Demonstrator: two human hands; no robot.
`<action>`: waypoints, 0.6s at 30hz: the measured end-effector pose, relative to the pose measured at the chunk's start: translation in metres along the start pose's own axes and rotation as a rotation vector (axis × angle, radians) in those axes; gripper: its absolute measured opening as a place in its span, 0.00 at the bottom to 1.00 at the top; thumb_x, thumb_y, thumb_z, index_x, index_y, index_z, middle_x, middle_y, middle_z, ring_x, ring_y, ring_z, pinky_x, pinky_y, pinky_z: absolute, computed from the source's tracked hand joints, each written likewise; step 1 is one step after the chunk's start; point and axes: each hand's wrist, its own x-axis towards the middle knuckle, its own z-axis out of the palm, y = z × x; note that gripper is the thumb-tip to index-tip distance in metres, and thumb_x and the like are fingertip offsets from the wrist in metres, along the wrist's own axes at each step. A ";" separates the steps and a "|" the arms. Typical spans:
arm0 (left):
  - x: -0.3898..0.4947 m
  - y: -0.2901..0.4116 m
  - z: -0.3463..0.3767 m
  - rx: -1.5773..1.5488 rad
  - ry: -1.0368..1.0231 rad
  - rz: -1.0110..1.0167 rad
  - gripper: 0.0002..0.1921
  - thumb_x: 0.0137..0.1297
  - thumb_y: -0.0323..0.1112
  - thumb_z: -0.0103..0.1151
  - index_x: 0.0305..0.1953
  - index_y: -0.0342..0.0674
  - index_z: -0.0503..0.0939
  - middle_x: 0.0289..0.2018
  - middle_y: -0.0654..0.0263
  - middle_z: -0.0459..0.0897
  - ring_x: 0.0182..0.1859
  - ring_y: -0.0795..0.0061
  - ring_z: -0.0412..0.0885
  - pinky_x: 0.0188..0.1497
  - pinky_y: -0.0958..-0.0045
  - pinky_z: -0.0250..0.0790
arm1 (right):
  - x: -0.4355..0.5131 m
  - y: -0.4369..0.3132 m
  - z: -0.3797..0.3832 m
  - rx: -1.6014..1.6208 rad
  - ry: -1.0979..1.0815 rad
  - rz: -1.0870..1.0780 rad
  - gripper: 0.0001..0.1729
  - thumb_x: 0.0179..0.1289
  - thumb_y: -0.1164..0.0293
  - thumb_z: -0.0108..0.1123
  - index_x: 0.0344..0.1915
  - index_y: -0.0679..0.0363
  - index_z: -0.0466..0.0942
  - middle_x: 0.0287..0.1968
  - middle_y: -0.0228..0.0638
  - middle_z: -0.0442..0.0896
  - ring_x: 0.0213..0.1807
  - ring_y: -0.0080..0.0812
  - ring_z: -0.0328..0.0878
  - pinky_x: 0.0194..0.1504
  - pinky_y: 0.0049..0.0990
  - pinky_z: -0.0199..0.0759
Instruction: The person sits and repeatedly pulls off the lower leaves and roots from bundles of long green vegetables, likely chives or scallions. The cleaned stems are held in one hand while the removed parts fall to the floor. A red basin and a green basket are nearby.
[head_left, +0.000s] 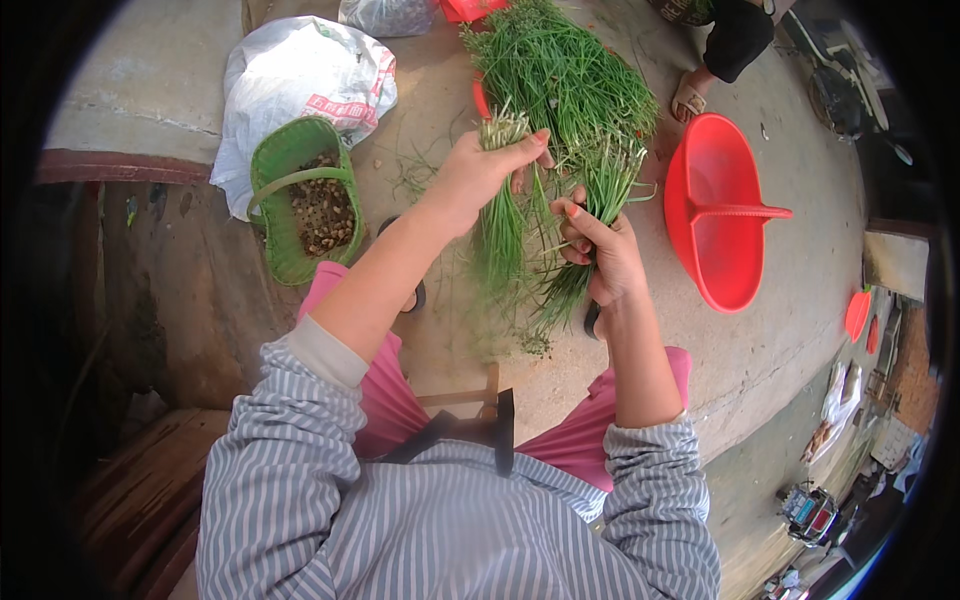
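My left hand (487, 169) grips a bundle of long green stalks (501, 240), whose pale cut ends stick up above the fingers while the green part hangs down. To its right, my right hand (607, 251) is closed around another bunch of green stalks (611, 176), pale ends up, the thin tips trailing below towards the ground. Just beyond both hands lies a large heap of the same green stalks (562, 75), with some red rim of a container showing at its left edge. Loose stalks hang between the two hands.
Right of the heap stands a red plastic basket (724, 262) with a handle. At left are a green basket (285, 255) holding small brown lumps and a white woven sack (277, 75). A person's sandalled foot (691, 94) is near the heap. A wooden stool leg (491, 382) shows below.
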 end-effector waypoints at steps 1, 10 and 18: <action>0.004 0.003 -0.005 -0.063 0.042 0.007 0.12 0.62 0.43 0.58 0.31 0.39 0.78 0.25 0.71 0.77 0.26 0.83 0.70 0.28 0.79 0.62 | -0.001 -0.002 0.000 0.025 -0.018 -0.007 0.10 0.58 0.74 0.61 0.38 0.54 0.69 0.35 0.31 0.78 0.20 0.11 0.58 0.19 0.12 0.51; -0.001 -0.008 0.013 -0.004 0.000 0.094 0.10 0.56 0.36 0.66 0.32 0.36 0.80 0.24 0.74 0.78 0.26 0.87 0.70 0.28 0.80 0.61 | -0.003 0.001 -0.002 -0.075 -0.093 0.008 0.12 0.58 0.73 0.60 0.43 0.58 0.73 0.38 0.33 0.80 0.21 0.12 0.60 0.19 0.12 0.54; -0.004 -0.006 0.013 0.006 -0.018 0.047 0.10 0.54 0.34 0.67 0.35 0.35 0.82 0.27 0.70 0.81 0.24 0.86 0.72 0.25 0.81 0.61 | -0.001 0.004 -0.003 -0.328 -0.082 -0.014 0.17 0.57 0.72 0.63 0.47 0.60 0.75 0.40 0.33 0.82 0.22 0.11 0.63 0.21 0.12 0.56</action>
